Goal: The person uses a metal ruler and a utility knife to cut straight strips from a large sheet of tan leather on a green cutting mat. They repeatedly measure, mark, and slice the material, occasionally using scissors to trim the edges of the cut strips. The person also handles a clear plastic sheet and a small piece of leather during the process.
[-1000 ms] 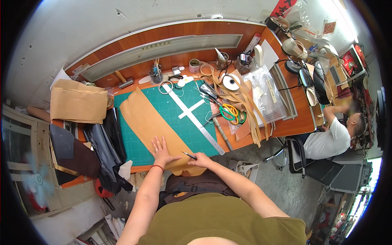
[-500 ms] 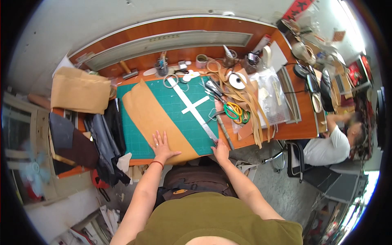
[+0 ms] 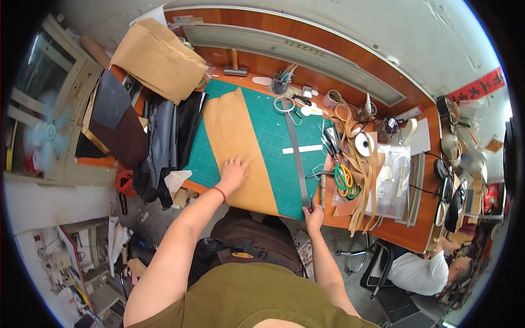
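Observation:
A long piece of tan leather [image 3: 238, 147] lies aslant across the green cutting mat [image 3: 268, 128], its lower end at the table's near edge. My left hand [image 3: 234, 174] rests palm down on it, holding nothing, its fingers slightly bent and near one another. To the right, a long metal ruler [image 3: 296, 150] runs away from me over the mat and crosses a short white strip [image 3: 311, 148]. My right hand [image 3: 313, 217] pinches the ruler's near end at the table edge. A small dark bit shows by those fingertips; I cannot make out what it is.
Scissors with orange and green handles [image 3: 344, 179], tan leather strips [image 3: 365, 191] and a white spool [image 3: 363, 144] crowd the right side. Dark folded material [image 3: 164, 136] hangs at the left, below folded tan sheets [image 3: 161, 60]. A seated person [image 3: 421, 270] works at far right.
My view has turned, so the table sits differently in it. My left hand has slid farther up the leather, its spread fingers drawn closer together. My right hand stays at the ruler's near end.

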Tool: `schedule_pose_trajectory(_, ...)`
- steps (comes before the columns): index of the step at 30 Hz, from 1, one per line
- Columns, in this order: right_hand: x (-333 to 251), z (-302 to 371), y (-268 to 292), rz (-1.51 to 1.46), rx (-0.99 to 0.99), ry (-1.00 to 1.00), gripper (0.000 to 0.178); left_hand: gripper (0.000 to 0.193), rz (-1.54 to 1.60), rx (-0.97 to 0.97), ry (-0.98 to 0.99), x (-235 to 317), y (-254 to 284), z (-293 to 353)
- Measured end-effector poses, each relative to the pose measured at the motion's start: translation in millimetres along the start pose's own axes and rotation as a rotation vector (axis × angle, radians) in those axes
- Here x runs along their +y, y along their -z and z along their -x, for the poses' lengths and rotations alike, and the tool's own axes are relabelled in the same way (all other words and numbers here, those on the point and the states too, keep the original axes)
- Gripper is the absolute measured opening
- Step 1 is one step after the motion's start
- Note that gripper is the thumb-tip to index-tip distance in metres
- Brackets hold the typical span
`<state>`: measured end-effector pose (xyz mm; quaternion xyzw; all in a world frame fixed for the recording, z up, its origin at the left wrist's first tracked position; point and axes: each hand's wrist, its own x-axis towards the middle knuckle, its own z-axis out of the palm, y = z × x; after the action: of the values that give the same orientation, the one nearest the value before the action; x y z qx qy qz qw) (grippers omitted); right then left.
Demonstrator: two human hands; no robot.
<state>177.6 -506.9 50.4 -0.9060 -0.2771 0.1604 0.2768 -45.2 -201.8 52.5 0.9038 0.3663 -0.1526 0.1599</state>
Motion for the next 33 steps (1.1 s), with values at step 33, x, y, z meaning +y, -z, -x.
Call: schedule_pose_trajectory(33,-117,26,-43,-0.42,-0.246,0.023,0.027,0.126,0.146,0.007,0.05,-17,29,0)
